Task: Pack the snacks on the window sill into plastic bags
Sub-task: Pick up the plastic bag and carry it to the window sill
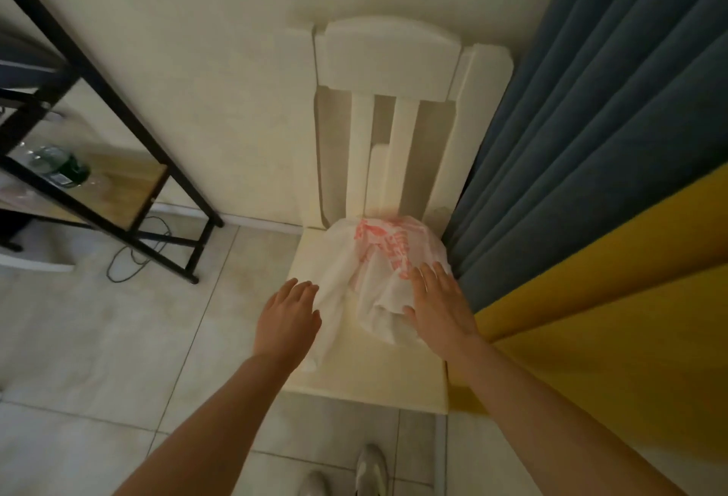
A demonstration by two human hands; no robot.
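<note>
Bag: crumpled white plastic bag (378,279) with red print, lying on the seat of a cream slatted wooden chair (388,58).
Left hand (289,318): fingers straight, touching its left fold.
Right hand (437,302): flat on its right side.
Edges: blue curtain (598,109) close right; tiled floor (98,338) open left.

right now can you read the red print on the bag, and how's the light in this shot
Head view: dim, warm light with no glare; the red print on the plastic bag is too smeared to read; the left hand and right hand look soft; the bottle at the left edge is blurred.
</note>
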